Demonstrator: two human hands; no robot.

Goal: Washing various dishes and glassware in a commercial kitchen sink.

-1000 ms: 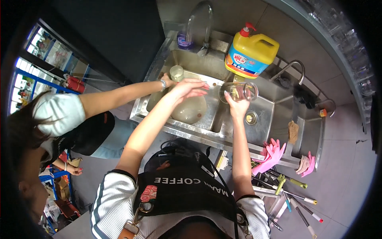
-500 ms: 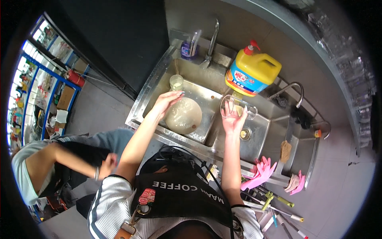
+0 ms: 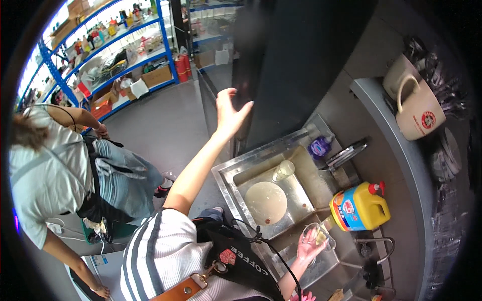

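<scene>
My left hand [image 3: 232, 114] is raised in front of a dark panel, fingers curved and thumb apart, holding nothing. Over the sink, my right hand [image 3: 310, 247] grips a clear drinking glass [image 3: 330, 245] lying tilted across the fingers; a pale yellowish piece shows at it, too unclear to name. Down in the left basin are a round whitish disc [image 3: 266, 202], which may be a plate or a lid, and another clear glass [image 3: 284, 170] beside it. A yellow jug with a red pump [image 3: 360, 206] stands just beyond my right hand.
The steel sink [image 3: 228, 176] has a purple bottle [image 3: 320, 147] at its back corner. Cream mugs [image 3: 420, 108] and cutlery sit on the curved shelf at right. A co-worker [image 3: 55, 160] stands at left. Blue-framed shelving [image 3: 168, 45] and red extinguishers [image 3: 183, 67] are behind.
My view has turned left. My left hand has left the space over the left basin and lifted toward the dark panel. My right hand still holds the glass. The co-worker shows more fully.
</scene>
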